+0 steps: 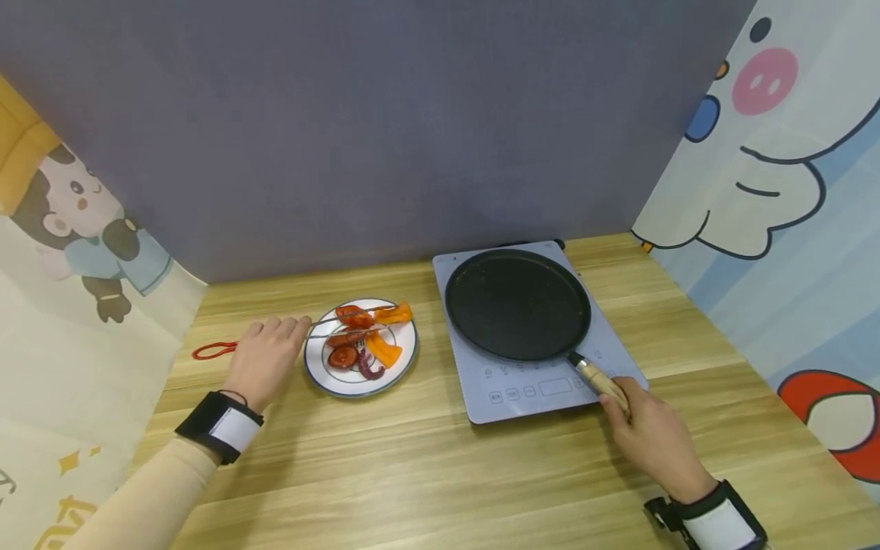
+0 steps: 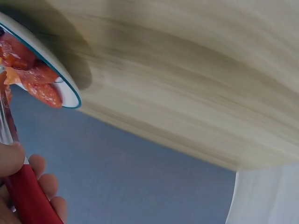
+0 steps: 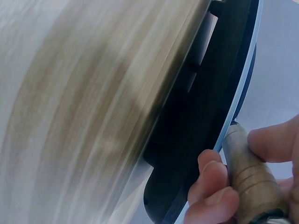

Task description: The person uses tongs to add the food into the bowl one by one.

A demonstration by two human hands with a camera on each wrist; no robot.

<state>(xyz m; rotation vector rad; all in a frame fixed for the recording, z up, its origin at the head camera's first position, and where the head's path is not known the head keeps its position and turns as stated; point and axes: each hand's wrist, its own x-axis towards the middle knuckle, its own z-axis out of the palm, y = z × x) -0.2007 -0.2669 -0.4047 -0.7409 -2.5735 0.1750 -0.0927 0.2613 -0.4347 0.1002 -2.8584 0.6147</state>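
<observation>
My left hand [image 1: 268, 359] grips metal tongs with a red handle [image 2: 32, 193], whose two arms reach across a white plate [image 1: 326, 386] with a blue rim. On the plate lie several food pieces: reddish ones, an orange strip [image 1: 383, 350], a round brown-red piece [image 1: 342, 356] and a purple curled tentacle [image 1: 370, 367]. A second orange piece [image 1: 393, 314] overlaps the tong tips in the head view. My right hand [image 1: 653, 439] holds the wooden handle [image 1: 601, 382] of a flat black pan [image 1: 519, 305], fingers and thumb around it.
Under the pan is a grey-white induction cooker [image 1: 495, 409] with a touch panel along its front. Both stand on a wood-grain table [image 1: 385, 473]. A grey wall panel [image 1: 344, 137] rises behind, and cartoon-printed sheets [image 1: 825, 229] flank the table.
</observation>
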